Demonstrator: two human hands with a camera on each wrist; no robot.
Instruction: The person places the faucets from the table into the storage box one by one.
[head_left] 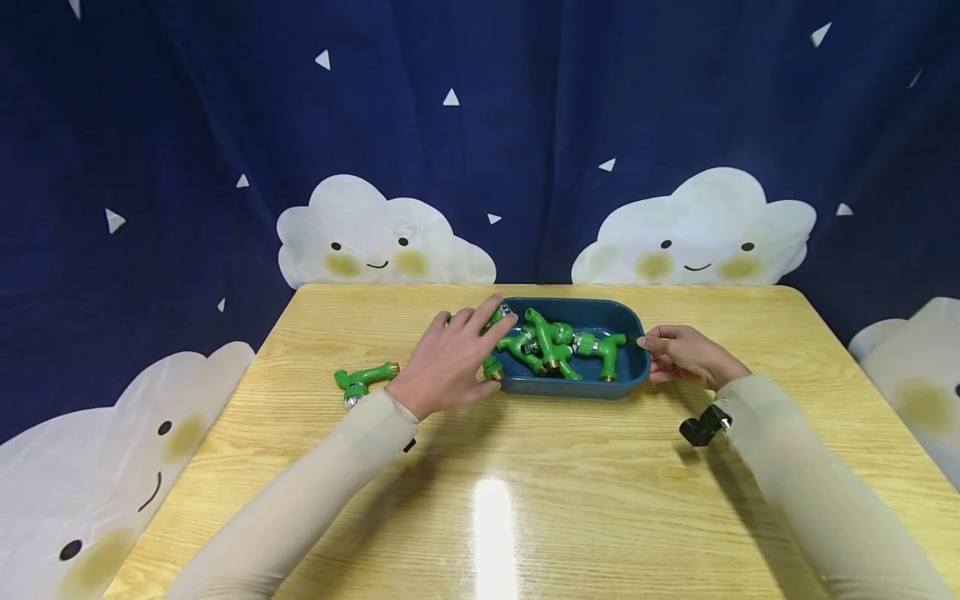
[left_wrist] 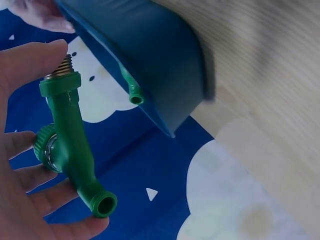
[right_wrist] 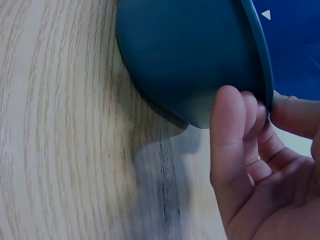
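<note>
My left hand (head_left: 450,362) holds a green tap (left_wrist: 70,120) between the thumb and fingers, beside the left end of a blue plastic bin (head_left: 562,388). In the left wrist view the thumb is at the tap's brass threaded end and the fingertips lie along its body and spout. From above, the hand hides much of this tap. At the bin's right end, my right hand (head_left: 690,357) pinches the rim, thumb at the rim and fingers against the outer wall. Several more green taps (head_left: 606,354) lie jumbled inside the bin.
Another green tap (head_left: 366,379) lies on the wooden table (head_left: 600,500), left of the bin and partly behind the left wrist. A dark blue curtain (head_left: 525,125) with white clouds hangs behind the table's far edge. A black wrist device (head_left: 703,427) sticks out from the right sleeve.
</note>
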